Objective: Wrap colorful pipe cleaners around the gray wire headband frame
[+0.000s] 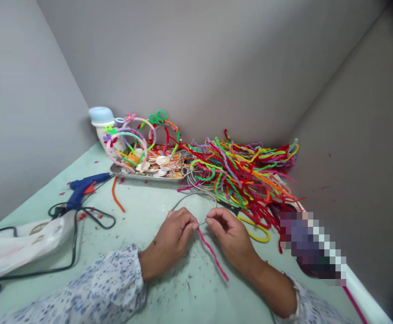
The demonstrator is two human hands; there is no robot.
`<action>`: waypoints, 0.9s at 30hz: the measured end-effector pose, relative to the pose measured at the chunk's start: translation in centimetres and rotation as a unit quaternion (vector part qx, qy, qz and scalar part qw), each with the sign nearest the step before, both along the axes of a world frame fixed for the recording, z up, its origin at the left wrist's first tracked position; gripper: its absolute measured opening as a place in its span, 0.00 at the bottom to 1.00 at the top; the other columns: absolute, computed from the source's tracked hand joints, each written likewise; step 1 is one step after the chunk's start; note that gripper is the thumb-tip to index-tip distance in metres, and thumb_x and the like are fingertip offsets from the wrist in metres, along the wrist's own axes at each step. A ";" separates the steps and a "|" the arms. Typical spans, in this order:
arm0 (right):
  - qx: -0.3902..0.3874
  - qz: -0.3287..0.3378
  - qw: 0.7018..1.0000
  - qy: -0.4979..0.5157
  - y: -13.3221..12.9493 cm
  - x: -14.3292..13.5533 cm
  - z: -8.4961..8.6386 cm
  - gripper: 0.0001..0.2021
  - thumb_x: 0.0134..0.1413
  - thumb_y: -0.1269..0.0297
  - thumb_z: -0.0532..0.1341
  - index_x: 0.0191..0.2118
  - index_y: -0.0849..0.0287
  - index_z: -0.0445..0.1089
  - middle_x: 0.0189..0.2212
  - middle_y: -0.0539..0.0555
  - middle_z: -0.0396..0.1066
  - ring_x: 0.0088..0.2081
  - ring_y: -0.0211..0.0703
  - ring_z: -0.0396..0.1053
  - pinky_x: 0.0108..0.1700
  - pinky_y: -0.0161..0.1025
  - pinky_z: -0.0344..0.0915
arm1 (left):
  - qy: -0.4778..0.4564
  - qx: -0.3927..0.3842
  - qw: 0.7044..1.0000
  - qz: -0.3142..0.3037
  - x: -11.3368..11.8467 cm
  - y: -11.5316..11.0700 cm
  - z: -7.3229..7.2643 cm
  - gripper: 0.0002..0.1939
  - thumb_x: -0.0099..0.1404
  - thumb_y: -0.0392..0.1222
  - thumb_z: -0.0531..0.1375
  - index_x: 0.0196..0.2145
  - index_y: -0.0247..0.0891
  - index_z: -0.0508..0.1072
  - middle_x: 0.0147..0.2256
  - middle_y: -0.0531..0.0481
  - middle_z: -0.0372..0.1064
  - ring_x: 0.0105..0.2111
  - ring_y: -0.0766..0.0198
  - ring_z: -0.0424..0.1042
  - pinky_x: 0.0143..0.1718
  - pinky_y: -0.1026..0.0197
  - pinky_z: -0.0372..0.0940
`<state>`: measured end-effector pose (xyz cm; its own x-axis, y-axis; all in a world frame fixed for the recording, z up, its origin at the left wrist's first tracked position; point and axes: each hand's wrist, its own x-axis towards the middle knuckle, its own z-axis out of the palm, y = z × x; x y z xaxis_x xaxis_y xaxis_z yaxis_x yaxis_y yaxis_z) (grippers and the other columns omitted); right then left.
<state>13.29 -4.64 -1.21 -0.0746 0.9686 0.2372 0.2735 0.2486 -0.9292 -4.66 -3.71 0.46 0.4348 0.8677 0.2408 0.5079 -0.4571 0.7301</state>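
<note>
My left hand [172,240] is closed in a pinch at the end of a grey wire loop [196,193] and the top of a dark pink pipe cleaner [214,254]. The pipe cleaner hangs from those fingertips toward the table's front. Just to the right, my right hand [233,236] pinches the same wire between thumb and forefinger. A short stretch of wire shows between the two hands, and its loop arches behind them over the table. How the pipe cleaner is joined to the wire is hidden by the left fingers.
Behind my hands stand a metal tray [149,178] with round discs and fuzzy headbands [129,134], and a heap of coloured pipe cleaners [237,168]. Yellow-handled scissors [267,236] lie right. Leftward are a blue glue gun [78,186], its cord, a plastic bag [24,254] and a lidded bottle [101,115].
</note>
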 end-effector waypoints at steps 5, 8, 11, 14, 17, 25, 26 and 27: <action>0.001 0.003 1.000 0.002 0.0 0.0 0.0 0.05 0.59 0.62 0.58 0.36 0.57 0.67 0.30 0.50 0.68 0.32 0.40 0.66 0.35 0.35 0.63 | 0.013 -0.006 1.000 -0.006 0.1 0.0 0.0 0.12 0.70 0.39 0.48 0.29 0.39 0.65 0.31 0.51 0.65 0.34 0.61 0.63 0.40 0.57 0.57; -0.001 0.002 1.000 0.003 0.0 0.0 0.1 0.05 0.59 0.61 0.58 0.37 0.57 0.67 0.31 0.51 0.68 0.33 0.41 0.66 0.35 0.36 0.64 | -0.005 -0.019 1.000 -0.011 0.0 0.0 0.2 0.12 0.70 0.39 0.48 0.30 0.39 0.65 0.31 0.51 0.65 0.34 0.61 0.63 0.40 0.57 0.57; -0.006 -0.001 1.000 0.005 0.0 0.0 0.0 0.05 0.59 0.61 0.58 0.37 0.56 0.67 0.31 0.50 0.68 0.31 0.40 0.65 0.34 0.36 0.63 | -0.030 -0.039 0.998 -0.027 -0.1 0.0 0.5 0.09 0.69 0.38 0.50 0.31 0.39 0.65 0.32 0.52 0.64 0.35 0.62 0.64 0.41 0.58 0.58; -0.008 -0.002 1.000 0.010 0.0 0.1 0.0 0.05 0.59 0.62 0.58 0.37 0.56 0.67 0.31 0.49 0.67 0.31 0.39 0.65 0.34 0.35 0.63 | -0.025 -0.046 0.998 -0.025 -0.1 0.0 0.5 0.02 0.64 0.35 0.55 0.32 0.39 0.65 0.33 0.52 0.64 0.36 0.61 0.63 0.40 0.58 0.58; -0.004 0.000 1.000 0.009 0.0 0.0 0.0 0.04 0.59 0.62 0.58 0.37 0.56 0.67 0.31 0.50 0.68 0.32 0.40 0.65 0.35 0.35 0.63 | -0.016 -0.031 0.999 -0.008 0.0 -0.1 0.3 0.03 0.61 0.33 0.56 0.32 0.38 0.65 0.32 0.52 0.64 0.35 0.61 0.63 0.40 0.58 0.58; -0.012 -0.002 1.000 0.001 0.0 0.0 0.1 0.05 0.59 0.61 0.58 0.36 0.56 0.68 0.29 0.49 0.67 0.29 0.38 0.64 0.32 0.34 0.63 | -0.012 0.011 1.000 0.026 0.3 -0.2 0.0 0.03 0.62 0.35 0.57 0.30 0.39 0.65 0.31 0.51 0.65 0.35 0.60 0.63 0.40 0.57 0.57; -0.014 -0.002 1.000 0.003 0.0 0.0 0.1 0.05 0.59 0.61 0.58 0.36 0.56 0.67 0.29 0.48 0.67 0.28 0.38 0.64 0.32 0.34 0.63 | -0.010 0.013 0.999 0.028 0.3 -0.2 0.0 0.03 0.62 0.35 0.57 0.30 0.39 0.66 0.31 0.51 0.65 0.35 0.59 0.64 0.40 0.57 0.57; -0.016 -0.001 1.000 0.004 0.0 0.0 0.1 0.06 0.59 0.61 0.58 0.36 0.56 0.67 0.29 0.49 0.67 0.28 0.38 0.64 0.31 0.34 0.62 | -0.009 0.016 0.999 0.030 0.3 -0.2 0.0 0.03 0.62 0.35 0.57 0.30 0.39 0.66 0.31 0.51 0.65 0.35 0.59 0.64 0.40 0.57 0.57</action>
